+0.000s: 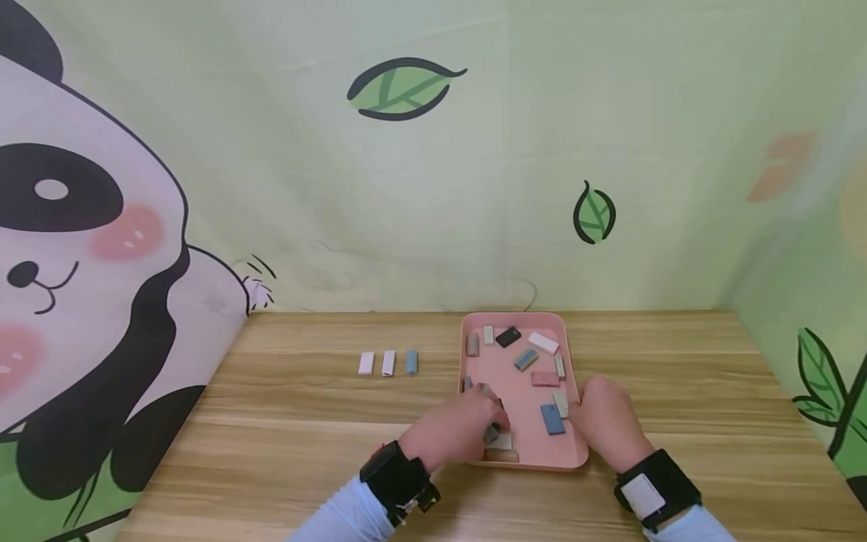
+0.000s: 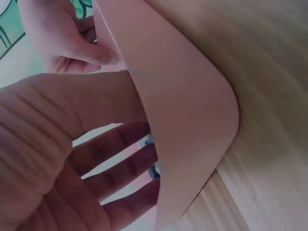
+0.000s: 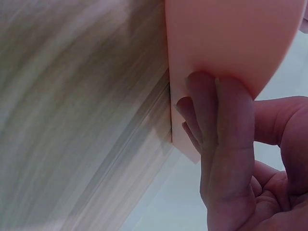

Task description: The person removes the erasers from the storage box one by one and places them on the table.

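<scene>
Hands are both working at the near end of the pink tray (image 1: 573,354), which is sitting on the wooden table (image 1: 305,421) just right of centre. The left hand (image 1: 452,430) is coming in over the tray's seven o'clock corner, fingers reaching down among the small blocks lying there; one greyish block (image 1: 492,434) is showing right at the fingertips, though whether it is being pinched or only touched I cannot tell. In the left wrist view those fingers (image 2: 118,159) are lying fairly straight and spread inside the tray wall (image 2: 183,96).

The right hand (image 1: 605,421) is pressing against the tray's four o'clock edge, fingers (image 3: 226,120) laid along the outer wall and thumb on the other side, apparently steadying the tray so it is not sliding while the other hand is sorting through it.

Inside the tray, a blue block (image 1: 552,418) is lying at five o'clock, others scattered up toward twelve. Out at nine o'clock from the tray, three blocks (image 1: 388,363) are standing in a neat row, well apart from it.
</scene>
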The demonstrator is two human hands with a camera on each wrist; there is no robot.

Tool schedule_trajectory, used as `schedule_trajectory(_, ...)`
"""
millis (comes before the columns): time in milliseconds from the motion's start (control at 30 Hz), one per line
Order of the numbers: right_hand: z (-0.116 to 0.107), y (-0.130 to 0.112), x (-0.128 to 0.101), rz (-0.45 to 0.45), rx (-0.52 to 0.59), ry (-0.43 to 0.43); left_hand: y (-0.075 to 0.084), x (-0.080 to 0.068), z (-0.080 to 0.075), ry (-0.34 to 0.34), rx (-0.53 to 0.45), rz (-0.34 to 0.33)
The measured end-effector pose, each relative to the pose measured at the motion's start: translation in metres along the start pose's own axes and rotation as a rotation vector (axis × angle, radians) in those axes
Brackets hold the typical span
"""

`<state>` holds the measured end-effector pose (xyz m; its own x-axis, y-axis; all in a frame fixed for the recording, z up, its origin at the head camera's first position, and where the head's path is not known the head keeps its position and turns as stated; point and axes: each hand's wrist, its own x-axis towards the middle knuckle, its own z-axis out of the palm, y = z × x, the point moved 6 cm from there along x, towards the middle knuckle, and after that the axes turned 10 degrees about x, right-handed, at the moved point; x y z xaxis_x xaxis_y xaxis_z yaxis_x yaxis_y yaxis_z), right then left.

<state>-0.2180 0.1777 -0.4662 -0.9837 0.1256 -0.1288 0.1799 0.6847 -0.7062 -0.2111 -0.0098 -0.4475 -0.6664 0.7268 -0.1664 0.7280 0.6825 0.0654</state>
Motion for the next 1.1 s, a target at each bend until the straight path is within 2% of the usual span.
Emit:
schedule_trajectory(233, 0.0004, -0.0002, -0.0006, 0.008, 0.008, -0.006, 0.0013, 0.0017, 0.0035, 0.039, 0.069, 0.042)
schedule_trajectory(400, 0.0005, -0.0001, -0.0006, 0.007, 0.009, -0.008, -0.0002, 0.0014, 0.0058, 0.050, 0.071, 0.033)
schedule_trajectory(567, 0.0014, 0.0006, -0.0004, 0.006, 0.008, -0.009, -0.0014, -0.0001, 0.0071, 0.043, 0.058, 0.006)
schedule_trajectory(867, 0.0009, -0.0018, -0.0028, 0.007, 0.008, -0.013, -0.0032, -0.0005, 0.0093, 0.050, 0.035, 0.006)
schedule_trajectory(1100, 0.0005, -0.0035, -0.0043, 0.007, 0.009, -0.017, -0.0076, -0.0003, 0.0098, 0.041, -0.048, 0.000)
